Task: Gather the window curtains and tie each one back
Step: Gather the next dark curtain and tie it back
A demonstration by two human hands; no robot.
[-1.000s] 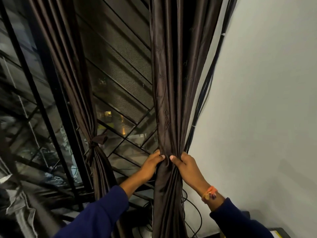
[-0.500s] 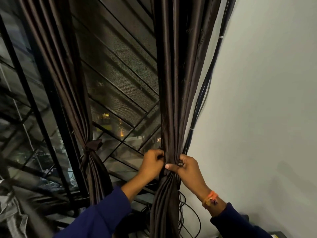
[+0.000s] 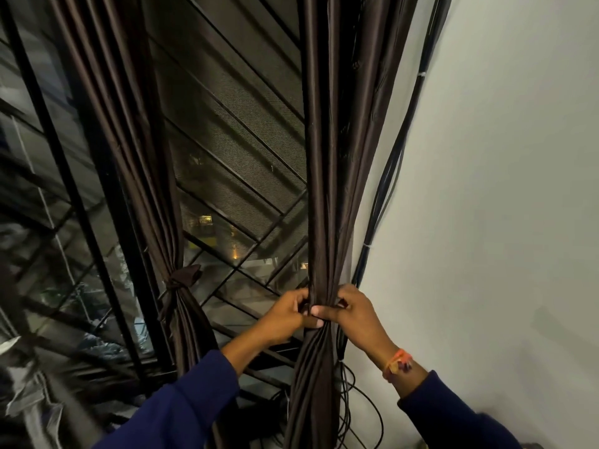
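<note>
Two dark brown curtains hang at the window. The left curtain (image 3: 136,157) is bunched and bound by a knotted tie-back (image 3: 184,277). The right curtain (image 3: 327,157) hangs beside the wall, squeezed into a narrow bundle at waist height. My left hand (image 3: 285,314) grips that bundle from the left. My right hand (image 3: 351,311) grips it from the right, thumb laid across the front and meeting the left fingers. Whether a tie strip lies under the fingers is hidden.
A black window grille (image 3: 240,202) with mesh fills the gap between the curtains. Black cables (image 3: 385,176) run down the white wall (image 3: 502,189) just right of the curtain and coil (image 3: 363,403) near the floor. A dark window frame post (image 3: 107,189) stands left.
Both hands closed tighter around the right curtain, pinching it from a loose bundle into a narrow one. The view shifted slightly upward and closer.
</note>
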